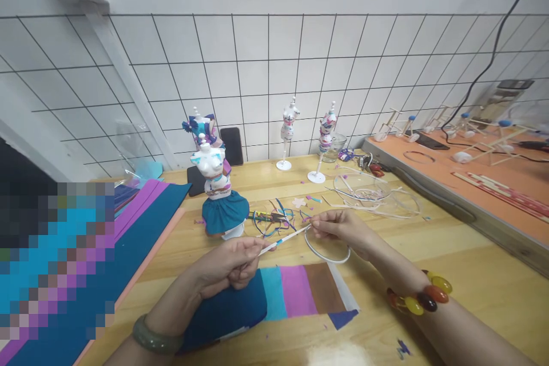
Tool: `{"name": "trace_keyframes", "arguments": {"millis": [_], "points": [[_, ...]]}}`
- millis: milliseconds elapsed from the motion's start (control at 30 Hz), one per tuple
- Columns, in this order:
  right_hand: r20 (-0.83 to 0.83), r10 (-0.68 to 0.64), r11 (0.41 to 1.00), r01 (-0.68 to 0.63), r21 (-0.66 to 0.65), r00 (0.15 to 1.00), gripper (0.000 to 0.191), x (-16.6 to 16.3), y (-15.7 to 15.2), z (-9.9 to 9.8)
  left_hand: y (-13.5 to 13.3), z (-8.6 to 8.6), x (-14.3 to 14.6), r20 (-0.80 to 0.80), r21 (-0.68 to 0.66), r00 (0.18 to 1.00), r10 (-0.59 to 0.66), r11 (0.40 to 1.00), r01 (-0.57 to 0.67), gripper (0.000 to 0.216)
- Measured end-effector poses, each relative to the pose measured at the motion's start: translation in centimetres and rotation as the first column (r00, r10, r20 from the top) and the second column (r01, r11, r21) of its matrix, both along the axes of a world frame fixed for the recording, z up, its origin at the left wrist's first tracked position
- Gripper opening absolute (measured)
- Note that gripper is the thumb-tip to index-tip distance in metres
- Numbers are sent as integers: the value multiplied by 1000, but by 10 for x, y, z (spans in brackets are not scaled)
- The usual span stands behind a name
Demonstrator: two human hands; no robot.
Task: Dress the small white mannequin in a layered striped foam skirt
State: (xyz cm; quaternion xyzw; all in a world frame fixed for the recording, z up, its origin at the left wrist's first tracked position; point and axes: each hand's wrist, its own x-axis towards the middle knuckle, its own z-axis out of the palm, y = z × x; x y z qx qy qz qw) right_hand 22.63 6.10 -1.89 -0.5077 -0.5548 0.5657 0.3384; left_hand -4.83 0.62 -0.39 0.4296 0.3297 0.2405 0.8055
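Head view: stacked purple and teal foam sheets [141, 223] lie at the left edge of the wooden table [450, 240]. The left hand [231, 266] has its fingers curled shut, thumb and forefinger pinching the lower end of a thin white blue-marked strip [285, 238]. The strip slopes up to the right, straight, above multicoloured foam sheets [300, 291]. The right hand [338, 226] pinches its upper end, fingertips closed. A white wire ring [319, 256] sits just below, touching that hand. A small white mannequin in a teal skirt [218, 194] stands behind the left hand, with tangled blue ribbons [270, 220] beside it.

One head-worn camera looks forward and down, close over the table [429, 251], facing the tiled wall [274, 63] behind.
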Motion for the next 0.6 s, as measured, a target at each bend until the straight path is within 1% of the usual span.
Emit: {"name": "trace_keyframes", "arguments": {"millis": [167,367,500,600], "points": [[116,44,993,-56,106,992,36,-1,2,-14,1,-4,0,-7,27,1000,2,1000,-2,44],[326,65,966,-142,216,943,26,-1,4,-30,1,-9,-1,-26,17,1000,-17,1000,17,50],[461,33,930,-197,312,887,21,0,2,-30,0,-6,2,-109,32,994,22,999,-19,48],[534,-14,884,-239,402,846,19,-2,0,-25,-1,-3,6,-195,22,979,52,999,-48,48]]}}
